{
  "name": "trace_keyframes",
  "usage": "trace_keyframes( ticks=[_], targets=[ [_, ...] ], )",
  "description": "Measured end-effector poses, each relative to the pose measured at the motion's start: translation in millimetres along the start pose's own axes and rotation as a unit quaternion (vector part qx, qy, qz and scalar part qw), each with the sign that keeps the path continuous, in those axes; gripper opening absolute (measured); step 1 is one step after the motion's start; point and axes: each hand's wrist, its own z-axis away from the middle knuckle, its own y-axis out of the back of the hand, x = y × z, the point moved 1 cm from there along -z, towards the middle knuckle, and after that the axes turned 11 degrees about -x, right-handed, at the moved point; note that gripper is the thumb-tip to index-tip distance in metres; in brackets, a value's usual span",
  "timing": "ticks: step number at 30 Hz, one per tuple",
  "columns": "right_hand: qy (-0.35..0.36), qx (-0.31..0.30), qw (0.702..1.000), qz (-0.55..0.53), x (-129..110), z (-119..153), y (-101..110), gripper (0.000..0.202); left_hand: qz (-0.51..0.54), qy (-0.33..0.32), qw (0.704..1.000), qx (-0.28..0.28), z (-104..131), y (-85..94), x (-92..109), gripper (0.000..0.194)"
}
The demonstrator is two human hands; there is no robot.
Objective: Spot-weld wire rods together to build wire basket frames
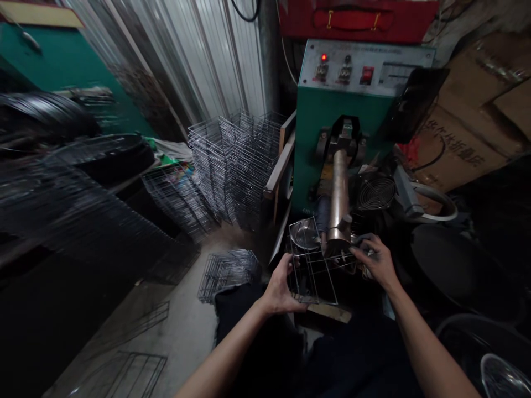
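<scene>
Plainly, the left hand (281, 288) holds a wire frame (313, 275); whether the right hand (376, 261) grips it, I cannot tell.

The left forearm (228, 347) is bare and slants up and rightward from the bottom edge to the left hand (279, 290), whose fingers and thumb stand well apart in a curved, steadying hold. The right forearm (421, 337), bare too, leans up and leftward to the right hand (378, 262), turned inward, a little higher, its fingers bent and gathered toward the thumb in a pinch.
</scene>
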Motion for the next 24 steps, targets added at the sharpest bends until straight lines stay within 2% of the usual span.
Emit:
trace_keyframes(
  ticks=[6,11,14,17,20,24],
  targets=[
    [-0.006,0.002,1.000,-0.015,4.6,-2.8,-0.3,0.054,-0.008,-0.022,1.000,-0.005,-8.7,5.1,2.0,0.100],
    [0.000,0.005,1.000,-0.010,7.4,-1.1,0.7,0.048,-0.025,-0.001,1.000,-0.015,-9.1,4.7,1.6,0.092],
    [-0.013,0.001,1.000,-0.019,10.8,0.4,3.5,0.045,-0.009,0.010,1.000,-0.016,-9.3,5.2,2.9,0.099],
    [-0.049,0.025,0.997,-0.058,19.6,1.7,7.7,0.043,-0.003,0.002,1.000,-0.031,-10.1,7.0,4.1,0.105],
    [-0.073,0.037,0.992,-0.099,29.0,2.4,10.2,0.041,-0.015,-0.006,0.999,-0.038,-10.9,9.1,3.8,0.102],
    [-0.070,0.044,0.991,-0.105,31.1,0.8,10.0,0.042,-0.026,0.015,0.999,-0.028,-12.8,10.3,5.4,0.097]
  ],
)
